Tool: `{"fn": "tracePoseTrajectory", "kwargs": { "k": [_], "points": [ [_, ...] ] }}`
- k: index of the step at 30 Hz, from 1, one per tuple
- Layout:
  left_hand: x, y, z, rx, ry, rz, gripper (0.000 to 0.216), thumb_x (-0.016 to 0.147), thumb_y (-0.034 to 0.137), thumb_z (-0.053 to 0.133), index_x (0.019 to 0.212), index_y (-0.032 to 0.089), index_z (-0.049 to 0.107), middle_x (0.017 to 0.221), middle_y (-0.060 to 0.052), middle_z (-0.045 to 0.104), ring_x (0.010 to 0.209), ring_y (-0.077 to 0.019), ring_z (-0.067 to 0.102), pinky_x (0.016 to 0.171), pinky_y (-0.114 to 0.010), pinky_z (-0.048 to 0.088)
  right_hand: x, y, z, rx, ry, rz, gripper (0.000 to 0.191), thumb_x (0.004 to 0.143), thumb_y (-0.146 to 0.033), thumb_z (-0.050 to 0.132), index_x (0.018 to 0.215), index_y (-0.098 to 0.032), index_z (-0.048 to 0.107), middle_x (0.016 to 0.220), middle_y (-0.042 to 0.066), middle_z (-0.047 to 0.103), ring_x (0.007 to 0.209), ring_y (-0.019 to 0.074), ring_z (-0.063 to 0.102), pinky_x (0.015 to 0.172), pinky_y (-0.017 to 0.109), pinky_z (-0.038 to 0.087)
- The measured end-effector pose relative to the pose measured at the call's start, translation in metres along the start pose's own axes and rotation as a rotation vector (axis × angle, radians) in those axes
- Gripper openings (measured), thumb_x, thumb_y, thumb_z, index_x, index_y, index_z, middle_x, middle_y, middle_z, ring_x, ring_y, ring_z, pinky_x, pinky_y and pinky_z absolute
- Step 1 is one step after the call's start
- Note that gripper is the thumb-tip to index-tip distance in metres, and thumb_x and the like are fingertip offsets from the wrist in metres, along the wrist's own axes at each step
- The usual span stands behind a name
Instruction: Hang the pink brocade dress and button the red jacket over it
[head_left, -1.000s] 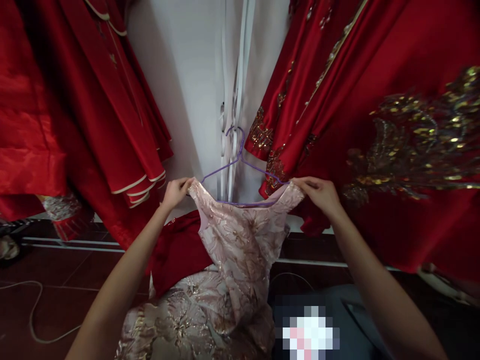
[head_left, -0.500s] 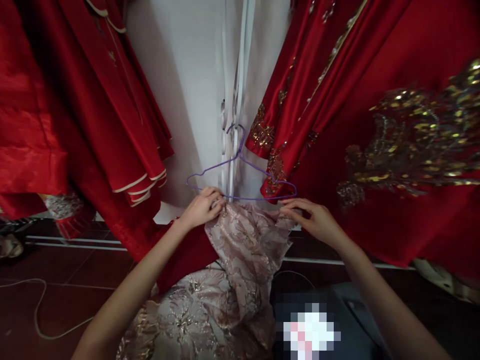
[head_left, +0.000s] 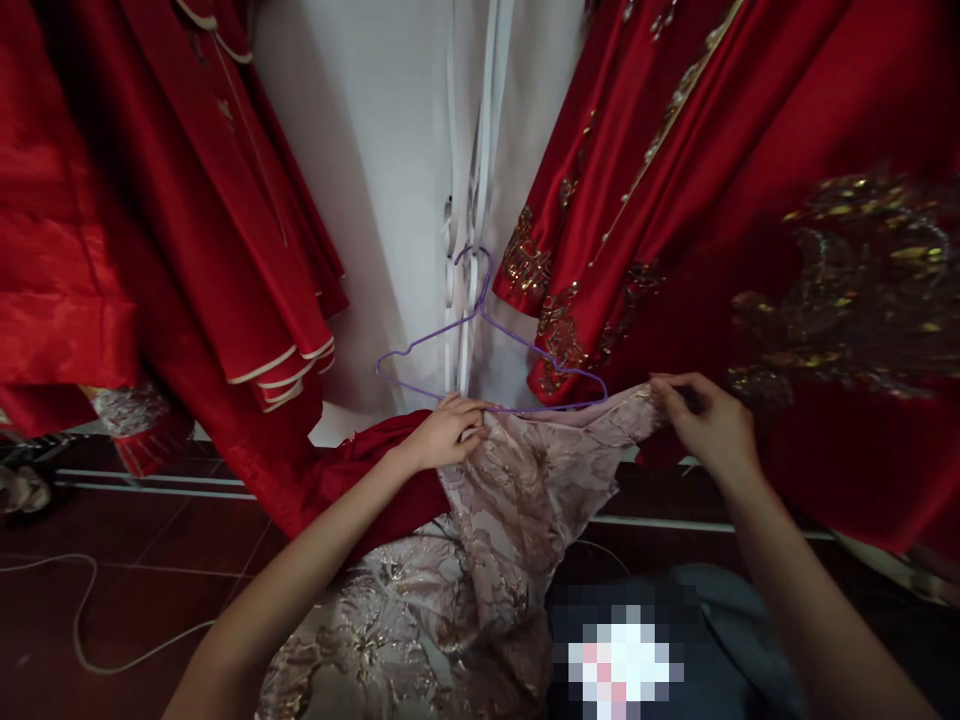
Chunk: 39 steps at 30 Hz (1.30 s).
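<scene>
A pale pink brocade garment (head_left: 517, 490) with raised shiny flowers hangs down from my hands, its lower part bunched toward me. My left hand (head_left: 450, 430) is closed on its upper edge near the bottom bar of a purple wire hanger (head_left: 517, 335). At the right, my right hand (head_left: 701, 415) pinches a corner of the same garment and holds it stretched out sideways. The hanger's hook is up against white straps on the wall. Whether the garment is attached to the hanger bar I cannot tell. Dark red cloth (head_left: 409, 500) lies beside and behind the garment.
Red garments (head_left: 225, 220) with pale piping hang at the left. Red sleeves with gold beading (head_left: 559, 330) and a large sequinned red piece (head_left: 862, 280) hang at the right. A pale cable (head_left: 82, 630) and low metal rails (head_left: 157, 488) are near the tiled floor.
My right hand has moved right, pulling the garment's corner out and spreading its top edge. My left hand has shifted slightly right and down along the edge.
</scene>
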<state>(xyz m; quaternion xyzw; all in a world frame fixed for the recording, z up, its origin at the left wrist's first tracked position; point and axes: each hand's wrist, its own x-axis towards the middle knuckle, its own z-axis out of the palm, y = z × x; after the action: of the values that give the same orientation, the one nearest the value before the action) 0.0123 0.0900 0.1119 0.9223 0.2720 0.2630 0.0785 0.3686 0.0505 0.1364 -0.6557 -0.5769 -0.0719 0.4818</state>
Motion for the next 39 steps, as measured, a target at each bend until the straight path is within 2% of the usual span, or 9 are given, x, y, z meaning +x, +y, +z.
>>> {"fn": "tracePoseTrajectory", "kwargs": {
  "k": [5, 9, 14, 17, 20, 24, 29, 35, 39],
  "points": [
    [0.005, 0.003, 0.005, -0.055, 0.009, 0.05, 0.008, 0.082, 0.023, 0.047, 0.082, 0.02, 0.055, 0.13, -0.009, 0.051, 0.12, -0.0207, 0.046, 0.105, -0.042, 0.029, 0.01, -0.034, 0.005, 0.091, -0.038, -0.175, 0.025, 0.084, -0.043, 0.05, 0.093, -0.024, 0.063, 0.1, 0.008, 0.067, 0.092, 0.0256, 0.062, 0.081, 0.035, 0.046],
    [0.014, 0.022, 0.018, -0.141, 0.056, 0.069, 0.013, 0.088, 0.025, 0.041, 0.083, 0.021, 0.053, 0.126, -0.008, 0.054, 0.123, -0.0188, 0.044, 0.109, -0.043, 0.024, 0.017, -0.076, 0.021, 0.082, -0.031, -0.316, 0.026, 0.085, -0.043, 0.048, 0.089, -0.023, 0.063, 0.09, 0.009, 0.065, 0.08, 0.0228, 0.06, 0.073, 0.033, 0.044],
    [0.008, 0.039, 0.014, -0.228, 0.142, -0.001, 0.022, 0.093, 0.029, 0.031, 0.088, 0.022, 0.051, 0.117, -0.006, 0.057, 0.114, -0.0155, 0.049, 0.108, -0.038, 0.027, 0.014, -0.095, 0.036, 0.016, -0.087, -0.32, 0.026, 0.09, -0.041, 0.038, 0.093, -0.025, 0.059, 0.074, 0.004, 0.064, 0.07, 0.0212, 0.059, 0.069, 0.033, 0.04],
    [-0.015, 0.017, -0.004, -0.205, 0.258, -0.124, 0.024, 0.093, 0.033, 0.032, 0.09, 0.02, 0.052, 0.113, -0.009, 0.054, 0.109, -0.0167, 0.05, 0.097, -0.032, 0.039, 0.015, -0.089, 0.037, 0.007, -0.115, -0.312, 0.025, 0.088, -0.042, 0.041, 0.09, -0.025, 0.059, 0.073, 0.003, 0.065, 0.069, 0.0211, 0.059, 0.068, 0.032, 0.038],
    [-0.048, -0.03, -0.021, -0.059, 0.502, -0.413, 0.029, 0.09, 0.04, 0.037, 0.084, 0.018, 0.053, 0.092, -0.007, 0.056, 0.092, -0.0174, 0.053, 0.086, -0.031, 0.042, 0.02, -0.083, 0.036, 0.033, -0.096, -0.309, 0.025, 0.087, -0.044, 0.043, 0.086, -0.024, 0.059, 0.071, 0.002, 0.065, 0.066, 0.0194, 0.059, 0.066, 0.03, 0.038],
    [-0.083, -0.087, -0.028, -0.173, 0.511, -0.666, 0.037, 0.085, 0.051, 0.042, 0.082, 0.016, 0.057, 0.074, -0.003, 0.059, 0.072, -0.0151, 0.055, 0.069, -0.026, 0.044, 0.028, -0.081, 0.04, 0.064, -0.128, -0.276, 0.027, 0.085, -0.047, 0.044, 0.083, -0.025, 0.06, 0.064, 0.0, 0.063, 0.059, 0.0171, 0.056, 0.063, 0.028, 0.038],
    [-0.095, -0.114, -0.022, -0.319, 0.542, -0.678, 0.045, 0.078, 0.056, 0.048, 0.088, 0.014, 0.061, 0.086, -0.006, 0.066, 0.081, -0.017, 0.058, 0.077, -0.027, 0.045, 0.03, -0.08, 0.046, 0.098, -0.155, -0.253, 0.029, 0.084, -0.051, 0.043, 0.082, -0.027, 0.06, 0.06, -0.002, 0.059, 0.053, 0.0157, 0.052, 0.058, 0.027, 0.038],
    [-0.095, -0.121, -0.019, -0.369, 0.538, -0.673, 0.048, 0.076, 0.057, 0.049, 0.091, 0.014, 0.063, 0.094, -0.008, 0.067, 0.087, -0.0188, 0.059, 0.08, -0.029, 0.046, 0.032, -0.077, 0.042, 0.089, -0.171, -0.267, 0.029, 0.085, -0.049, 0.043, 0.083, -0.026, 0.06, 0.062, -0.001, 0.06, 0.054, 0.0152, 0.052, 0.06, 0.026, 0.039],
    [-0.082, -0.114, -0.028, -0.349, 0.595, -0.626, 0.044, 0.078, 0.054, 0.048, 0.092, 0.014, 0.062, 0.096, -0.008, 0.067, 0.089, -0.0188, 0.059, 0.081, -0.029, 0.046, 0.031, -0.078, 0.041, 0.113, -0.202, -0.275, 0.028, 0.085, -0.049, 0.043, 0.083, -0.026, 0.059, 0.064, -0.001, 0.059, 0.057, 0.0148, 0.052, 0.059, 0.025, 0.039]
  ]
}}
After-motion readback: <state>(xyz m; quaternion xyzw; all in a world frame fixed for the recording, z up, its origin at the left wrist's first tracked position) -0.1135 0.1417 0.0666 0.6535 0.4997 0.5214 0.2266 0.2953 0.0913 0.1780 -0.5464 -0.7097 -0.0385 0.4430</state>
